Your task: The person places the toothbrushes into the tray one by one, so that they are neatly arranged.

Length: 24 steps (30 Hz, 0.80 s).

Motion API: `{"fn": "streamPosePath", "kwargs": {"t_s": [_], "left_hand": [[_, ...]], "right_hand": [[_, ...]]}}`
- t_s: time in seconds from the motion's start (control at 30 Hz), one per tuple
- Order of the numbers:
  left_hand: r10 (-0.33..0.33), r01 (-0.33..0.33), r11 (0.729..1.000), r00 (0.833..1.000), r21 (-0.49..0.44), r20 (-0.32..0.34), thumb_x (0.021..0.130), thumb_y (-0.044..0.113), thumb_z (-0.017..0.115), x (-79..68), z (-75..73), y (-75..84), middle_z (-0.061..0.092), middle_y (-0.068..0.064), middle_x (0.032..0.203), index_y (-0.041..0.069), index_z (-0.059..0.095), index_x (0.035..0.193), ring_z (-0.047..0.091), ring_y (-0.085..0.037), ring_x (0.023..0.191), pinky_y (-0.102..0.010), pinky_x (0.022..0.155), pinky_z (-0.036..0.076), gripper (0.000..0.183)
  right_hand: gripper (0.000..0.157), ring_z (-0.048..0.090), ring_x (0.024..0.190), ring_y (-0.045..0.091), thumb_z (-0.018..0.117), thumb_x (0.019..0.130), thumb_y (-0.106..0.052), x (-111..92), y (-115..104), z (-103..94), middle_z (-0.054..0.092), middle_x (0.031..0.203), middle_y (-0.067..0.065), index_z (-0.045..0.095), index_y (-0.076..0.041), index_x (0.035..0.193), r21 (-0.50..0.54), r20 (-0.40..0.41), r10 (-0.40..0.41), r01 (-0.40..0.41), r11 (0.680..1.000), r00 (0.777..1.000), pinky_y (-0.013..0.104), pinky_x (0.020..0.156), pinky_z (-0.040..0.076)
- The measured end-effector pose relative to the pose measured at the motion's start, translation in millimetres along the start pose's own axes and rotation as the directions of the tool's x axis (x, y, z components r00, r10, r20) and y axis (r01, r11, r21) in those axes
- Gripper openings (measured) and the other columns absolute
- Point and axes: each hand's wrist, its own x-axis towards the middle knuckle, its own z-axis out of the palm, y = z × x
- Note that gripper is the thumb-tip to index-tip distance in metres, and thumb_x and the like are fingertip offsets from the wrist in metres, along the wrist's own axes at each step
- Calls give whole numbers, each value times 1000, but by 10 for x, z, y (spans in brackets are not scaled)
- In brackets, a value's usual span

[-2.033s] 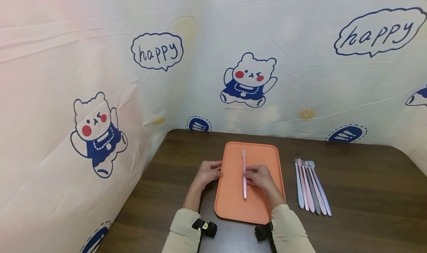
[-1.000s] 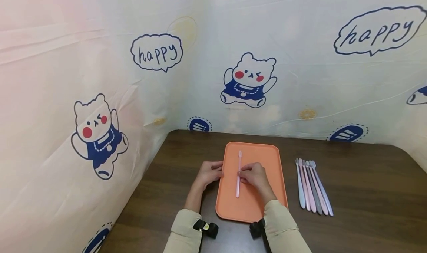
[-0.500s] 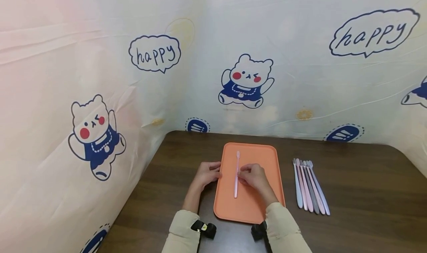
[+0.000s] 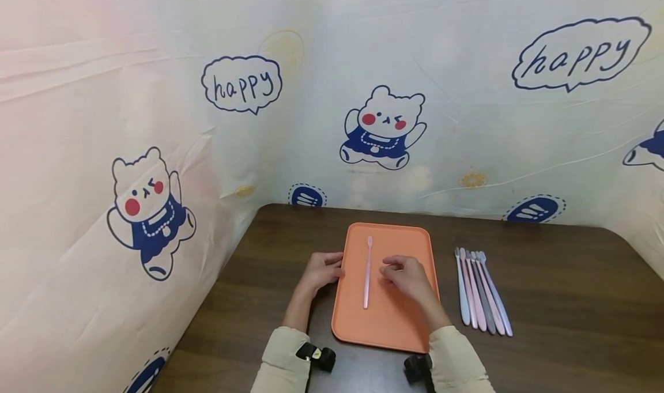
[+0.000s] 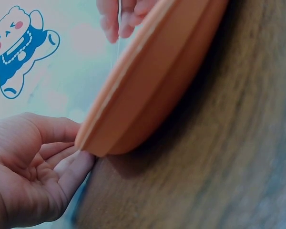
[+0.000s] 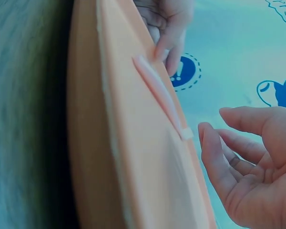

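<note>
A pink toothbrush [image 4: 367,273] lies lengthwise on an orange tray [image 4: 399,324], left of its middle, bristle end away from me. My left hand [image 4: 323,271] holds the tray's left edge; in the left wrist view, its thumb and fingers [image 5: 76,171] pinch the rim. Over the tray, to the right of the toothbrush, hovers my right hand [image 4: 407,275]. Thumb and forefinger are apart with nothing between them, as the right wrist view shows of that hand [image 6: 257,167].
Several toothbrushes [image 4: 482,295] in blue, pink, grey and purple lie side by side on the dark wooden table [image 4: 570,289], right of the tray. A printed cloth [image 4: 451,122] hangs behind and left of the table.
The toothbrush has shifted left on the tray, carried by my right hand. Since half a second ago that hand has let go and drawn back rightward. The left hand has stayed at the tray's edge.
</note>
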Motion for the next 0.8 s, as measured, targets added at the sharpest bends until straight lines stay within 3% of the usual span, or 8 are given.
{"fn": "streamPosePath", "kwargs": {"t_s": [0.4, 0.8], "left_hand": [[6, -6, 1000, 1000, 5, -2, 81, -6, 69, 5, 2, -19, 63, -25, 138, -4, 62, 135, 63, -33, 128, -40, 89, 61, 55], [-2, 2, 1000, 1000, 17, -6, 82, -4, 69, -5, 1, -4, 64, -24, 137, -2, 64, 134, 69, -31, 120, -40, 88, 62, 53]], "right_hand": [[35, 73, 76, 19, 64, 94, 0, -132, 15, -219, 71, 103, 28, 62, 13, 126, 105, 15, -63, 61, 993, 998, 30, 65, 63], [38, 69, 73, 10, 63, 95, -1, -158, 38, -374, 70, 105, 27, 60, 12, 130, 93, -4, -79, 79, 992, 997, 24, 63, 60]]}}
